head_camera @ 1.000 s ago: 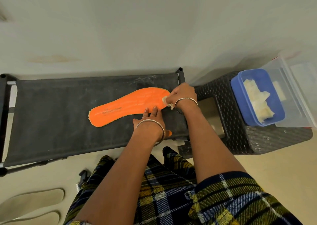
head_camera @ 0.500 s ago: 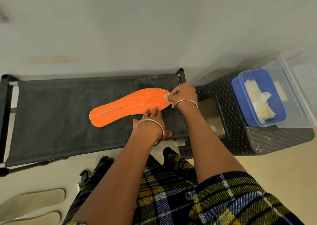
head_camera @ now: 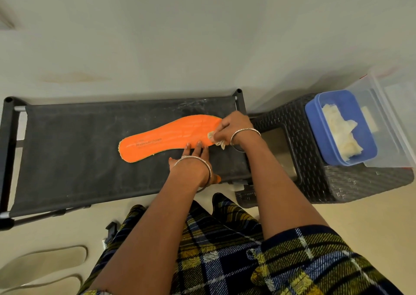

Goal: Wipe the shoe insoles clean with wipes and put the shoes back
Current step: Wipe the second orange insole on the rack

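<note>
An orange insole [head_camera: 166, 137] lies flat on the black fabric shelf [head_camera: 74, 155] of a shoe rack, its toe end pointing right. My left hand [head_camera: 193, 157] presses straight fingertips on the insole's near edge. My right hand [head_camera: 231, 126] grips a crumpled white wipe [head_camera: 216, 139] against the toe end. A second orange piece [head_camera: 217, 178] peeks out under my left wrist.
A dark wicker stool [head_camera: 351, 182] stands right of the rack. On it sits a blue box [head_camera: 315, 119] holding white wipes [head_camera: 337, 135], next to a clear plastic container [head_camera: 391, 119]. Two beige insoles [head_camera: 45, 261] lie on the floor at lower left. A wall runs behind.
My right hand with the wipe has shifted slightly toward me along the insole's toe end. My left hand has stayed pressed on the near edge.
</note>
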The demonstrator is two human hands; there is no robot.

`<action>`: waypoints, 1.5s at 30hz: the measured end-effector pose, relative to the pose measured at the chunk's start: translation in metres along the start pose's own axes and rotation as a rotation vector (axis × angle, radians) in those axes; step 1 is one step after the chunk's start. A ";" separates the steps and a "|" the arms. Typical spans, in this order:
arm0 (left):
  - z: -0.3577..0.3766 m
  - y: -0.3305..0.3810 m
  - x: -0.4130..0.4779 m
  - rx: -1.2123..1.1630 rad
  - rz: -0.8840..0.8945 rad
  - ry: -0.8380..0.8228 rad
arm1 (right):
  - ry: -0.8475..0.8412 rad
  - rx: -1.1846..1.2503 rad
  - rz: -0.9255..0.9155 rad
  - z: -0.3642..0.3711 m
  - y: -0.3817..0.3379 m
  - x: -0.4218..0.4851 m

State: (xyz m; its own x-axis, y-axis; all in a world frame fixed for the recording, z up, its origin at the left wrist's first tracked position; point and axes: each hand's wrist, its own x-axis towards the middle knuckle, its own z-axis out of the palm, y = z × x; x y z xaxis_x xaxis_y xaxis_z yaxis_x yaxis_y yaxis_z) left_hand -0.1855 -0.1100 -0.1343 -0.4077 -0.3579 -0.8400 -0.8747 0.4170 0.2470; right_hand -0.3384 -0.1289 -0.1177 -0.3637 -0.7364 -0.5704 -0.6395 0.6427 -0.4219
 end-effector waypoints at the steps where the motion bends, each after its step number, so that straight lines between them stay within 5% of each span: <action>1: 0.000 0.001 0.000 -0.003 -0.002 0.002 | -0.026 0.000 -0.004 0.000 0.001 -0.001; 6: -0.001 -0.001 0.000 -0.003 0.011 0.011 | 0.259 0.023 0.067 -0.006 0.008 0.004; 11: 0.000 0.001 0.003 0.000 0.000 0.009 | -0.012 -0.081 0.050 0.002 -0.004 0.003; 17: -0.001 -0.001 0.003 -0.012 0.012 0.015 | 0.279 -0.009 0.124 0.000 0.004 0.010; 23: 0.000 0.000 0.009 0.020 0.003 0.011 | 0.013 -0.107 0.127 0.001 -0.003 0.005; 27: -0.003 0.000 0.003 -0.015 0.007 0.008 | 0.234 -0.021 0.180 -0.004 0.002 0.010; 34: -0.003 0.002 0.007 0.001 -0.001 0.005 | 0.051 -0.167 0.185 0.003 -0.008 0.007; 39: -0.004 0.002 0.005 -0.018 0.007 0.012 | 0.285 -0.022 0.175 -0.001 0.000 0.015; 45: -0.004 0.001 0.008 -0.014 0.006 0.017 | -0.030 -0.096 0.082 0.006 -0.007 0.012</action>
State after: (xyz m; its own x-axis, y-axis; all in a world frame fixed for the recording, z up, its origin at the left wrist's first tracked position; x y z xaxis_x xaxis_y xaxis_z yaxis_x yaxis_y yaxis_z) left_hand -0.1910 -0.1155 -0.1393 -0.4176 -0.3698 -0.8300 -0.8758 0.4071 0.2593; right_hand -0.3342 -0.1410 -0.1261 -0.3978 -0.6749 -0.6215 -0.6710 0.6760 -0.3046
